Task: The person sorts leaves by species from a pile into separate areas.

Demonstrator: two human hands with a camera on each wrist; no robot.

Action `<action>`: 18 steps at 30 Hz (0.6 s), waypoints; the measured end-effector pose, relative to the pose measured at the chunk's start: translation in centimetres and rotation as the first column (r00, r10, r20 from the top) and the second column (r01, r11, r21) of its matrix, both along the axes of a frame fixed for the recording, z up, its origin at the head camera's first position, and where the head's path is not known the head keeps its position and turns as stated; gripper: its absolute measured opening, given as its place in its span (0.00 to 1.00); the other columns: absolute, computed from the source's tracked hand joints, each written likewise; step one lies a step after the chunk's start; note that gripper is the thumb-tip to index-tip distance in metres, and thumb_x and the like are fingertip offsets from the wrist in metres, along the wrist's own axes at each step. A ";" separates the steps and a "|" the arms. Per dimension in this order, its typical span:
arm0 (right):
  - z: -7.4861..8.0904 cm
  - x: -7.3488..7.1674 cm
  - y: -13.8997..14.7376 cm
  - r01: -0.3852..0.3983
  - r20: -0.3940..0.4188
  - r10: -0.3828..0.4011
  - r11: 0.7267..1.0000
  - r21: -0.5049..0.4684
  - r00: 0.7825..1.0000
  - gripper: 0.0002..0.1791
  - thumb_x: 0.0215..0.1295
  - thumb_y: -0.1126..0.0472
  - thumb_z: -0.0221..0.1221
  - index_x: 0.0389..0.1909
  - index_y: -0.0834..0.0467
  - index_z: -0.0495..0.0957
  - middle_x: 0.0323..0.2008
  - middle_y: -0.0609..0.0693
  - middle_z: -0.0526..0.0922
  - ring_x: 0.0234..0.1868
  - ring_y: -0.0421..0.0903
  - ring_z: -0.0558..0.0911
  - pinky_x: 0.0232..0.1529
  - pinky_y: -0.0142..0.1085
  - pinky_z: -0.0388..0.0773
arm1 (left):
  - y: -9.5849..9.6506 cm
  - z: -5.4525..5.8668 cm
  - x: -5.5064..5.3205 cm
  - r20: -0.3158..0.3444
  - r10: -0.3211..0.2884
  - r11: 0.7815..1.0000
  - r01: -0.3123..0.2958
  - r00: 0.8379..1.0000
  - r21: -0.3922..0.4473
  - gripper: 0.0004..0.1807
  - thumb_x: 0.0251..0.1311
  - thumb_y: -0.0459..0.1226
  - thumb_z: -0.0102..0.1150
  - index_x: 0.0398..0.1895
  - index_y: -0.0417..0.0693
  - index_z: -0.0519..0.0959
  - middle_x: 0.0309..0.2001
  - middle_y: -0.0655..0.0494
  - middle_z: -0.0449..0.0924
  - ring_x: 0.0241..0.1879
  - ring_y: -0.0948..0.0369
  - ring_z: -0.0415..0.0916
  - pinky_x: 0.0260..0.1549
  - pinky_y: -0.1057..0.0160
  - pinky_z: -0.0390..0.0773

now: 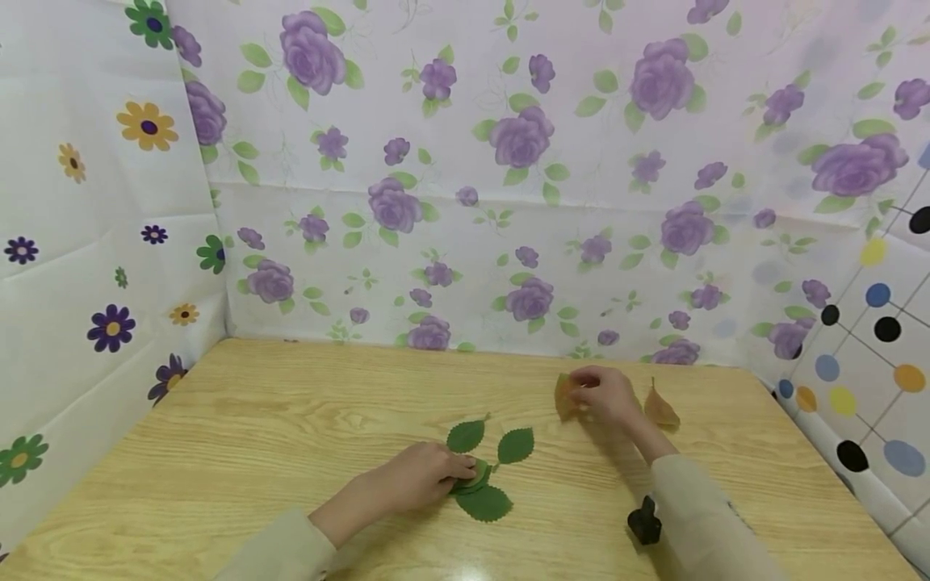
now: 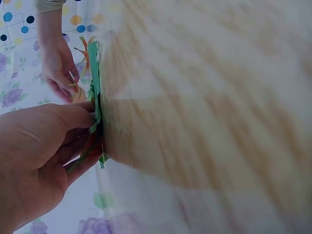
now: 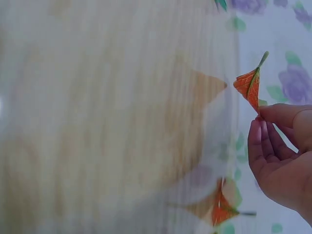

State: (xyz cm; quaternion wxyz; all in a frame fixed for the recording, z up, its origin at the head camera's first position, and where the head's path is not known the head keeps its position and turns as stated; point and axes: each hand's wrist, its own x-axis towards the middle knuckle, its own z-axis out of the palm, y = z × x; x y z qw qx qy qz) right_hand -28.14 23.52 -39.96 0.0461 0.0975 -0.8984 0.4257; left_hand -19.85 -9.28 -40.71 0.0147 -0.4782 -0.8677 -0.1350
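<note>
- The step in hand seems to be lifting the orange leaf point(image 1: 563, 397): the right hand point(image 1: 599, 395) pinches its tip, just off the desk point(image 1: 291, 420), far and right of middle
- The left hand point(image 1: 425, 476) pinches a stack of green leaves point(image 1: 475, 478) nearer the middle
- A second orange leaf point(image 1: 659, 410) lies to the right
- The next move, I judge, calls for a light right grip, so the thin leaf stays uncreased

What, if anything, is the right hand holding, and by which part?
The right hand pinches an orange leaf by the end away from its stem.
</note>
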 end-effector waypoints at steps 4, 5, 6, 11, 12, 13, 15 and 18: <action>0.1 -0.3 1.3 0.016 0.002 -0.016 0.999 0.043 1.000 0.17 0.61 0.67 0.63 0.50 0.70 0.79 0.44 0.63 0.82 0.45 0.58 0.80 0.44 0.47 0.79 | 0.0 -0.1 0.0 -0.017 -0.011 1.000 0.011 1.000 0.009 0.14 0.58 0.23 0.61 0.47 0.40 0.84 0.51 0.49 0.81 0.49 0.57 0.80 0.46 0.68 0.78; 0.0 -0.4 1.6 0.018 0.006 -0.018 0.998 0.055 1.000 0.17 0.61 0.67 0.64 0.50 0.69 0.79 0.44 0.63 0.82 0.45 0.58 0.80 0.44 0.47 0.79 | 0.0 -0.1 0.0 -0.021 -0.015 1.000 0.015 1.000 0.013 0.14 0.58 0.23 0.61 0.47 0.39 0.84 0.51 0.49 0.81 0.48 0.58 0.80 0.46 0.68 0.78; 0.0 -0.5 1.9 0.011 0.006 -0.011 0.997 0.073 1.000 0.17 0.61 0.66 0.63 0.50 0.69 0.79 0.45 0.63 0.82 0.45 0.58 0.80 0.45 0.48 0.79 | -0.1 -0.1 0.0 -0.023 -0.019 1.000 0.019 1.000 0.018 0.14 0.58 0.23 0.61 0.47 0.39 0.84 0.50 0.49 0.81 0.48 0.58 0.80 0.46 0.68 0.78; -0.6 -0.8 3.5 0.002 0.027 -0.005 0.993 0.115 1.000 0.18 0.63 0.65 0.62 0.51 0.70 0.78 0.45 0.63 0.82 0.45 0.57 0.80 0.45 0.48 0.78 | -0.1 0.1 0.1 -0.021 -0.028 0.999 0.029 0.999 0.026 0.15 0.57 0.22 0.61 0.47 0.39 0.84 0.51 0.48 0.81 0.48 0.56 0.80 0.45 0.70 0.78; -0.6 -0.9 3.7 0.001 0.037 -0.005 0.994 0.109 0.999 0.18 0.63 0.65 0.62 0.52 0.70 0.77 0.45 0.63 0.81 0.44 0.57 0.81 0.44 0.47 0.79 | -0.1 0.1 0.1 -0.021 -0.028 0.999 0.029 0.999 0.025 0.15 0.57 0.22 0.62 0.47 0.39 0.83 0.51 0.48 0.81 0.48 0.56 0.80 0.45 0.70 0.78; -0.7 -0.9 3.9 0.002 0.043 -0.007 0.995 0.101 0.999 0.18 0.63 0.66 0.62 0.52 0.71 0.77 0.45 0.64 0.81 0.43 0.56 0.81 0.43 0.46 0.80 | -0.1 0.2 0.1 -0.023 -0.027 0.999 0.028 0.999 0.022 0.15 0.57 0.23 0.62 0.47 0.39 0.83 0.51 0.48 0.81 0.48 0.56 0.80 0.44 0.70 0.78; -0.7 -0.9 4.1 0.002 0.054 -0.007 0.996 0.094 0.999 0.19 0.62 0.67 0.62 0.52 0.72 0.76 0.44 0.65 0.81 0.40 0.54 0.82 0.40 0.43 0.80 | -0.2 0.2 0.1 -0.024 -0.022 1.000 0.022 0.999 0.016 0.15 0.57 0.23 0.62 0.48 0.39 0.83 0.51 0.49 0.80 0.48 0.56 0.80 0.44 0.70 0.78; -0.8 -0.8 4.5 0.002 0.063 -0.008 0.995 0.096 0.998 0.19 0.61 0.68 0.62 0.51 0.73 0.76 0.44 0.65 0.81 0.39 0.55 0.82 0.37 0.42 0.81 | -0.1 0.3 0.0 -0.022 -0.023 1.000 0.023 0.999 0.014 0.14 0.58 0.24 0.62 0.47 0.40 0.84 0.51 0.49 0.80 0.48 0.56 0.80 0.45 0.71 0.77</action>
